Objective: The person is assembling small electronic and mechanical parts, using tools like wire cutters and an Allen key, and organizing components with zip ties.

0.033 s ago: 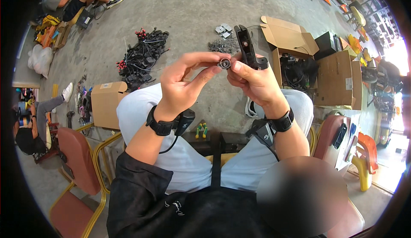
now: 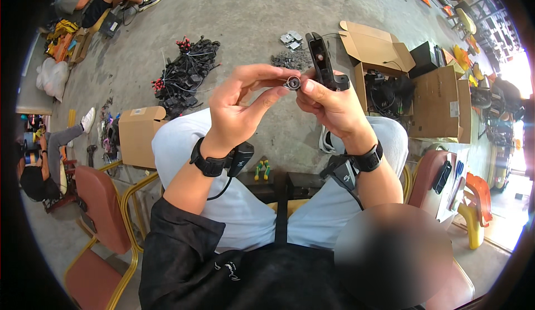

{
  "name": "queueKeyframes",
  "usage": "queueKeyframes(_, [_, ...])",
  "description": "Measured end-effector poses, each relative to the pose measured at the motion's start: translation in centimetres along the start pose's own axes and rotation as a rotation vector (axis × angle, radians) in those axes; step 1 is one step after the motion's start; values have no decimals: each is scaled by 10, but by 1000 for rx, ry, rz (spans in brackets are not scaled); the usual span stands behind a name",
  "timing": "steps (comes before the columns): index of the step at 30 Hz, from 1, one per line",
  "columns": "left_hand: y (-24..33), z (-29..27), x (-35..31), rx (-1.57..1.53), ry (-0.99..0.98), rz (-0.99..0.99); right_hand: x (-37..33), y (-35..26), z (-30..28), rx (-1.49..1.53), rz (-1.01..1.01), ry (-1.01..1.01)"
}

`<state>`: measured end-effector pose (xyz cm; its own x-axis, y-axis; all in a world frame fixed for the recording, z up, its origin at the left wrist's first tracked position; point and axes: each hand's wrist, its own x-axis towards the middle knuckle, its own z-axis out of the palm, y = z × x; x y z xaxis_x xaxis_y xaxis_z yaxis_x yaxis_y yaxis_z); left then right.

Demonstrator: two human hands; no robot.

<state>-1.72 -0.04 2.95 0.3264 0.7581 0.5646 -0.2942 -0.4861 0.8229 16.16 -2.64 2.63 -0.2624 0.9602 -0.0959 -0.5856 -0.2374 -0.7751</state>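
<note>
Above my knees, both hands come together over a small round piece (image 2: 293, 83), dark inside with a shiny metal ring around it, perhaps a coil spring. The thumb and fingers of my left hand (image 2: 241, 95) pinch it from the left. From the other side, my right hand (image 2: 329, 106) touches it with its fingertips. That same right hand is closed on a black hollow plastic part (image 2: 320, 59), long and lever-like, which stands up from the fist with its open channel showing. Whether the round piece joins the black part is hidden by my fingers.
A black cable heap (image 2: 192, 70) with red ends lies ahead-left. Small grey parts (image 2: 291, 59) lie beyond my hands. An open carton (image 2: 384, 93) with black items stands right, a closed carton (image 2: 139, 137) left. Green-yellow pliers (image 2: 262, 169) lie between my legs. Chairs (image 2: 103, 207) flank me.
</note>
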Motion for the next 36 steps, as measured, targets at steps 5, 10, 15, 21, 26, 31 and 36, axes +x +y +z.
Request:
queueKeyframes(5, [-2, -3, -1, -26, -2, -46, -2, -8, 4, -172, -49, 72])
queueKeyframes(10, [1, -1, 1, 27, -36, -72, -3, -11, 4, -262, -67, 124])
queueKeyframes(15, [-2, -1, 0, 35, -52, -54, -5, -12, 7, -347, -78, 144])
queueKeyframes(21, [-4, -1, 0, 64, -99, 2, -5, -14, 4, -425, -91, 79])
queueKeyframes(26, [-7, -4, -1, 99, -124, 50, -5, -11, 6, -399, -70, 87])
queueKeyframes(31, [-5, 0, 2, 30, -52, 21, -4, -13, 5, -390, -67, 85])
queueKeyframes(36, [-2, -6, 4, -94, -15, -229, -2, -13, 9, -418, -76, 150])
